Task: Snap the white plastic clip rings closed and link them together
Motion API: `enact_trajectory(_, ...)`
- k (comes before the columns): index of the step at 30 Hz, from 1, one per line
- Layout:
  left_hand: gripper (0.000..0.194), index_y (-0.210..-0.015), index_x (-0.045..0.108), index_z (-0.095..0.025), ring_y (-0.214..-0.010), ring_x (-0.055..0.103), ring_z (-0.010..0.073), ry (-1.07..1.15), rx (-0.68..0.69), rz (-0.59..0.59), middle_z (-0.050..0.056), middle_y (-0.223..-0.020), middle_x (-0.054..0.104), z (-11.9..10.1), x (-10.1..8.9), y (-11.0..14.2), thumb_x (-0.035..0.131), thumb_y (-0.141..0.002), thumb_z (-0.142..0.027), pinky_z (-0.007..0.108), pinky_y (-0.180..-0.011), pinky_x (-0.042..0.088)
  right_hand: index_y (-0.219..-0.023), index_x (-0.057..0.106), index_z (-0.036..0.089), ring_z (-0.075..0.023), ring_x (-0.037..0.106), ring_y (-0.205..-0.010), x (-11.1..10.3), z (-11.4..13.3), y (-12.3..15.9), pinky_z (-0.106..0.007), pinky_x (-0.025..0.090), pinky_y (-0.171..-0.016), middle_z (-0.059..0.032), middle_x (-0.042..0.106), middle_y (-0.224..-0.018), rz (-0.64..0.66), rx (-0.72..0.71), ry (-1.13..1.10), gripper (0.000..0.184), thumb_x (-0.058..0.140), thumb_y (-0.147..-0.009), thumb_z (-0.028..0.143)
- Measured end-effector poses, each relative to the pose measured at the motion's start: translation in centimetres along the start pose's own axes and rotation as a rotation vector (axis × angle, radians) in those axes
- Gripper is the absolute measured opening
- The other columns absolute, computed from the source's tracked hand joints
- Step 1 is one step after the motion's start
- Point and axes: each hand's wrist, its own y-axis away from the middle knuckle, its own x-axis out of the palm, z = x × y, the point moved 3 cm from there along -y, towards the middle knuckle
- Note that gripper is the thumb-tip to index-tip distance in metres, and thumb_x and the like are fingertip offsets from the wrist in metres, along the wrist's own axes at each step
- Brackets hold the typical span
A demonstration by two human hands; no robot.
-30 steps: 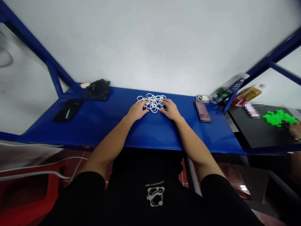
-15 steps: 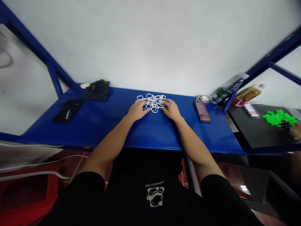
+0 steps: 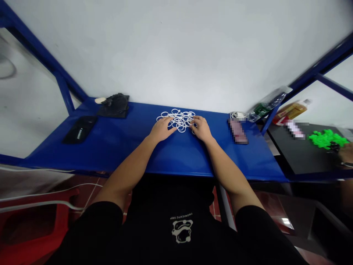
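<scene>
A heap of several thin white rings (image 3: 178, 117) lies on the blue table (image 3: 110, 143) near the wall. My left hand (image 3: 160, 129) rests palm down at the heap's left side, its fingers stretched out onto the rings. My right hand (image 3: 201, 128) lies at the heap's right side with its fingers curled into the rings. Whether either hand has a ring between its fingertips is too small to see.
On the left lie a black phone (image 3: 79, 129) and a black pouch (image 3: 114, 105). A blurred phone (image 3: 238, 131), a coiled white cable (image 3: 237, 115) and a bottle (image 3: 266, 103) sit at the right. On the neighbouring black table are green parts (image 3: 325, 138) and another person's hand (image 3: 346, 152).
Both hands have edged a little to the left over the heap, and a ring now lies further out at the heap's left side.
</scene>
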Motion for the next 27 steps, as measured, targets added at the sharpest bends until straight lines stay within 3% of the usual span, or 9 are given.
enact_trajectory(7,0.052,-0.147,0.066,-0.02,-0.147,0.058,0.0347,0.025,0.065,-0.081,0.016,-0.155,0.065,0.3,0.3,-0.1,0.076,-0.1,-0.037,0.053,-0.127,0.045,-0.11,0.074,0.024,-0.0297,0.07,-0.113,-0.9,1.6,0.2,-0.05,0.056,-0.103,-0.0113,0.077,-0.117,-0.104,-0.123,-0.117,0.012,0.065,-0.103,0.029)
enact_trajectory(10,0.047,-0.145,0.067,-0.019,-0.143,0.062,0.0329,0.074,0.097,-0.127,0.015,-0.151,0.068,0.1,0.2,-0.1,0.074,-0.102,-0.034,0.051,-0.125,0.047,-0.11,0.076,0.025,-0.028,0.069,-0.11,-0.9,2.5,0.3,-0.046,0.057,-0.1,-0.0097,0.074,-0.113,-0.071,-0.208,-0.126,0.012,0.067,-0.104,0.032)
enact_trajectory(14,0.043,-0.151,0.063,-0.019,-0.125,0.073,0.026,0.228,0.128,-0.154,0.014,-0.142,0.074,-0.4,-0.2,0.1,0.057,-0.11,-0.032,0.044,-0.111,0.058,-0.108,0.079,0.025,-0.0258,0.067,-0.101,-0.9,3.4,0.5,-0.043,0.058,-0.091,-0.0089,0.07,-0.108,0.002,-0.277,-0.137,0.012,0.07,-0.103,0.03)
enact_trajectory(17,0.043,-0.15,0.065,-0.018,-0.127,0.073,0.0252,0.278,0.162,-0.145,0.013,-0.137,0.077,-0.8,-0.3,0.3,0.051,-0.113,-0.034,0.042,-0.112,0.057,-0.107,0.08,0.024,-0.0242,0.069,-0.096,-0.9,4.4,0.8,-0.04,0.058,-0.088,-0.0084,0.073,-0.103,0.113,-0.325,-0.162,0.014,0.066,-0.105,0.026)
enact_trajectory(22,0.039,-0.143,0.072,-0.019,-0.125,0.075,0.0255,0.292,0.169,-0.112,0.012,-0.135,0.079,-0.9,0.1,0.2,0.054,-0.112,-0.035,0.043,-0.111,0.058,-0.111,0.08,0.024,-0.0236,0.073,-0.098,-0.4,5.5,1.2,-0.04,0.059,-0.093,-0.0074,0.081,-0.105,0.254,-0.355,-0.157,0.016,0.065,-0.105,0.023)
enact_trajectory(27,0.032,-0.133,0.078,-0.021,-0.096,0.078,0.0196,0.316,0.163,-0.103,0.01,-0.124,0.081,-0.5,0.5,0.0,0.066,-0.104,-0.029,0.035,-0.091,0.064,-0.114,0.083,0.024,-0.0257,0.076,-0.106,-0.1,5.4,1.2,-0.043,0.059,-0.099,-0.0082,0.084,-0.111,0.245,-0.327,-0.11,0.021,0.066,-0.102,0.02)
